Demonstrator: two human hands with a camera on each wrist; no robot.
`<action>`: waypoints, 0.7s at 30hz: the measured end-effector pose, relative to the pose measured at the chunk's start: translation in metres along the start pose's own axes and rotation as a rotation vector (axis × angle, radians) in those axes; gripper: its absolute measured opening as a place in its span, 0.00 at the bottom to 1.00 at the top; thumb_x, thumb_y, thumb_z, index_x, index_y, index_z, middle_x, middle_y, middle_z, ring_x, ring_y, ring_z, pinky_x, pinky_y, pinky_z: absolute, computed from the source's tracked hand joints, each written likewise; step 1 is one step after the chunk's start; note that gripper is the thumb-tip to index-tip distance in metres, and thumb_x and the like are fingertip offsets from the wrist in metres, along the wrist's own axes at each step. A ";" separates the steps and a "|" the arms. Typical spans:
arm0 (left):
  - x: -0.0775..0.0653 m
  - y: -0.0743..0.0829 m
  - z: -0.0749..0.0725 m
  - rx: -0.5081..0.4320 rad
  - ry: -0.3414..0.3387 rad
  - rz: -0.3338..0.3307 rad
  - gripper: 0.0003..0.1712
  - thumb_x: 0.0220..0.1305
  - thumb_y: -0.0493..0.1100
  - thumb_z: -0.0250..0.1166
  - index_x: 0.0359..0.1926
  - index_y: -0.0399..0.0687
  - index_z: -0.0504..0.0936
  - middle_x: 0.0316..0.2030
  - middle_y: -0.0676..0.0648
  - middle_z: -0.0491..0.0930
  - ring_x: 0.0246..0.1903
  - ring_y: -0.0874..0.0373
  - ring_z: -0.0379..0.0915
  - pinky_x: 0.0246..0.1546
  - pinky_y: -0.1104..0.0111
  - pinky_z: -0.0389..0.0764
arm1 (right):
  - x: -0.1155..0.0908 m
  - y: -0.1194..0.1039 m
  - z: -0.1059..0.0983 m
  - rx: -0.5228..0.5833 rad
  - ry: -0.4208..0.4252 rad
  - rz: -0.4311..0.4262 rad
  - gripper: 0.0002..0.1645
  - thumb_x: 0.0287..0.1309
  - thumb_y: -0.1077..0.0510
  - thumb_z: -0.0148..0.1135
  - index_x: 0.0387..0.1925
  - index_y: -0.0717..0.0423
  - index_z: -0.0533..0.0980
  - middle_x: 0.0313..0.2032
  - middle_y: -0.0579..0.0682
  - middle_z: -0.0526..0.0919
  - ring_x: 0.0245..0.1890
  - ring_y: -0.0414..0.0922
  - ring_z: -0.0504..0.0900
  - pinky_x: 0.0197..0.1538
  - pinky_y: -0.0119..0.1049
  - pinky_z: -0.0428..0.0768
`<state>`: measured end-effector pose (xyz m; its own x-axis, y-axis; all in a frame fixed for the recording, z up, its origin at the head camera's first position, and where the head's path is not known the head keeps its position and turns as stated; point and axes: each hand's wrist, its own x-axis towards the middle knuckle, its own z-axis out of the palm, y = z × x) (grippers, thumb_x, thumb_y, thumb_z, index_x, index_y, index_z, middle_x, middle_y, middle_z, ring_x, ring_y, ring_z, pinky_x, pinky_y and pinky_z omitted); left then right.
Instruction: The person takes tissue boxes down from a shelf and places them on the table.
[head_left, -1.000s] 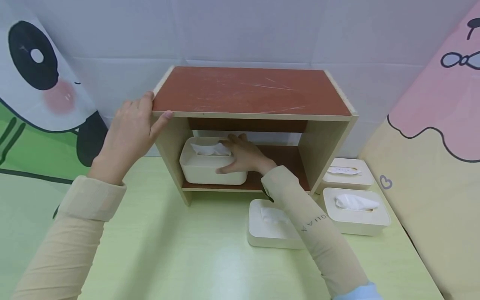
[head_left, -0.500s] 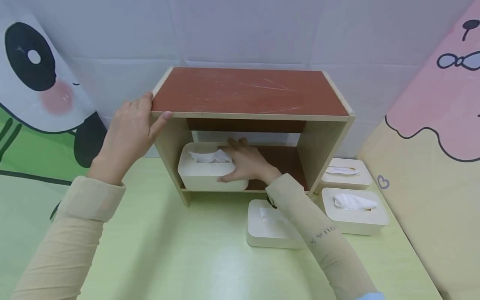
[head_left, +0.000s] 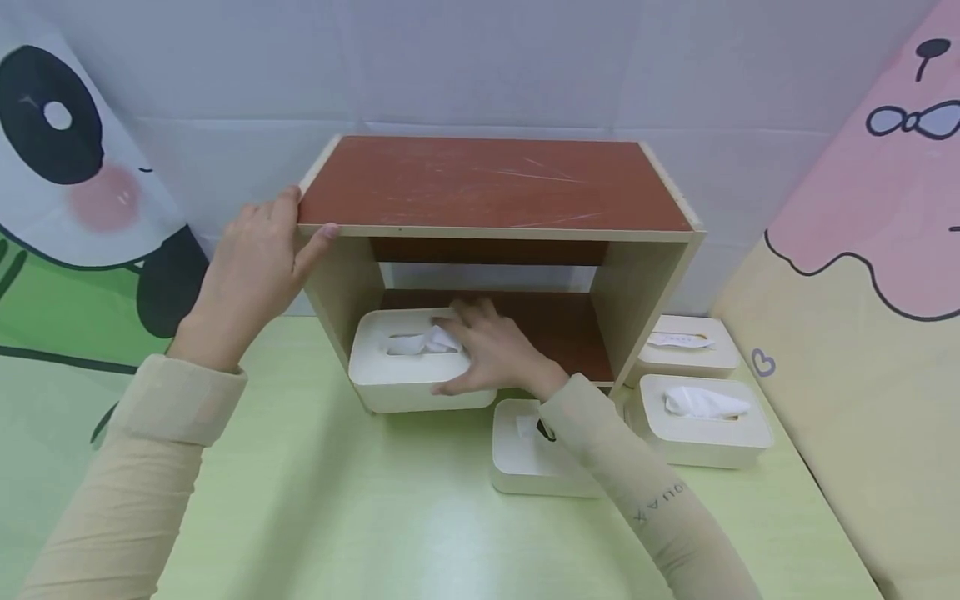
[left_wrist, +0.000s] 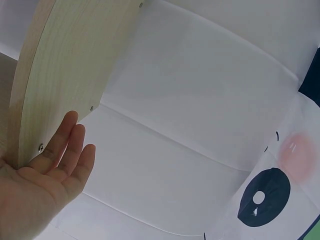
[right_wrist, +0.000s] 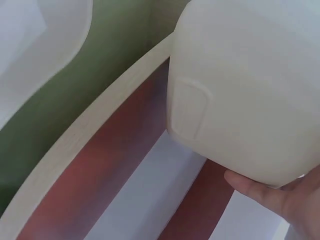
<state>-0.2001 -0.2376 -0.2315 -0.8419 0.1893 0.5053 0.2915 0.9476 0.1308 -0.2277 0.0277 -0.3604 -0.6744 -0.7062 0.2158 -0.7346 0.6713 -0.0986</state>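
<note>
A white tissue box [head_left: 408,395] with a tissue sticking out of its slot juts over the front edge of a small wooden shelf [head_left: 495,183], at the left of its opening. My right hand [head_left: 501,352] grips the box at its right end, thumb at the front and fingers towards the back. In the right wrist view the box wall [right_wrist: 240,110] looms large beside the thumb. My left hand [head_left: 253,271] rests on the shelf's upper left front corner. Its fingers lie fairly straight against the side panel [left_wrist: 70,65] in the left wrist view.
Another tissue box [head_left: 525,475] stands in front of the shelf, partly covered by my right forearm. Two more, a nearer box [head_left: 712,454] and a farther box [head_left: 686,367], stand right of the shelf. The pale table [head_left: 337,517] meets cartoon-printed sheets at the sides.
My right hand has drawn the tissue box forward out of the shelf, so that it now overhangs the front edge. The left hand has kept its place on the corner.
</note>
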 end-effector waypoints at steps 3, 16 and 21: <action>0.000 0.000 0.000 0.001 -0.004 -0.008 0.35 0.67 0.59 0.46 0.57 0.29 0.61 0.40 0.28 0.73 0.36 0.35 0.65 0.42 0.44 0.65 | -0.004 -0.005 -0.001 -0.001 0.007 -0.008 0.56 0.32 0.20 0.56 0.64 0.40 0.61 0.63 0.53 0.62 0.57 0.56 0.64 0.37 0.44 0.78; 0.001 0.001 0.000 0.012 0.005 -0.001 0.35 0.67 0.58 0.46 0.57 0.29 0.61 0.40 0.28 0.74 0.35 0.34 0.65 0.42 0.44 0.65 | -0.019 -0.027 0.001 -0.037 -0.007 -0.053 0.56 0.33 0.19 0.55 0.64 0.40 0.61 0.62 0.53 0.63 0.56 0.55 0.66 0.33 0.38 0.79; 0.000 0.001 0.001 0.024 0.005 -0.007 0.35 0.67 0.59 0.46 0.57 0.29 0.61 0.40 0.29 0.74 0.35 0.35 0.65 0.41 0.44 0.65 | -0.024 -0.036 0.002 -0.037 -0.025 -0.055 0.56 0.33 0.18 0.54 0.64 0.39 0.61 0.62 0.52 0.63 0.56 0.55 0.66 0.32 0.37 0.78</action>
<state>-0.2007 -0.2367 -0.2318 -0.8415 0.1815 0.5088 0.2748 0.9547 0.1139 -0.1852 0.0205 -0.3643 -0.6348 -0.7476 0.1953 -0.7678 0.6386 -0.0516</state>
